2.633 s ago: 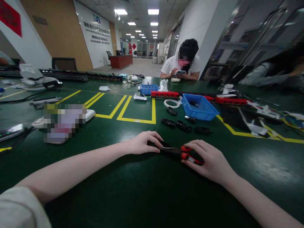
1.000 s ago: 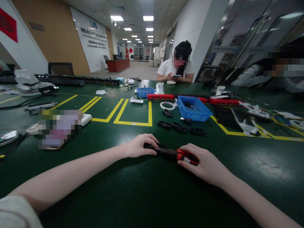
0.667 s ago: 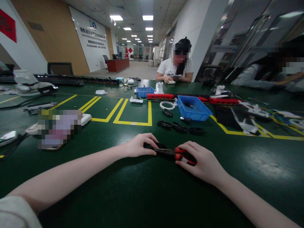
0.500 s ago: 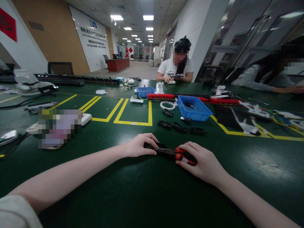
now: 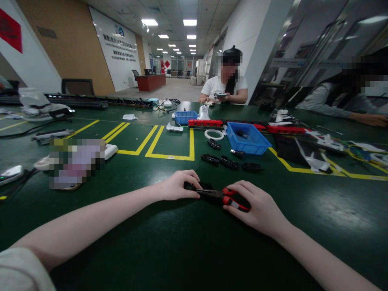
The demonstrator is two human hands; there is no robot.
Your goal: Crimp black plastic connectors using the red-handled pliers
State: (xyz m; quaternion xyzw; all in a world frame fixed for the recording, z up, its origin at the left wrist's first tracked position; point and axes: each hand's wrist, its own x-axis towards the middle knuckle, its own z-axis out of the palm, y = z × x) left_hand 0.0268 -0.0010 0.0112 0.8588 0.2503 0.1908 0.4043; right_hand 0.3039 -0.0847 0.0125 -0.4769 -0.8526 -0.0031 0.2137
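My right hand is wrapped round the red and black handles of a pair of long-nose pliers. Their jaws point left, and the tips reach the fingers of my left hand. Pinched in that hand is a small black part, mostly hidden by the fingers and too dark to name. Whether the jaws grip it I cannot tell. Beyond my hands, several black parts of a similar look lie on the green table.
A blue bin with a dark piece in it stands behind the black parts, near a white ring. Red strips and a smaller blue bin lie farther back. A phone is at left. Two people sit across and to the right.
The pliers have shifted very slightly left towards my left hand. My left hand stays nearly still. Across the table, the person's hands and phone have moved a little.
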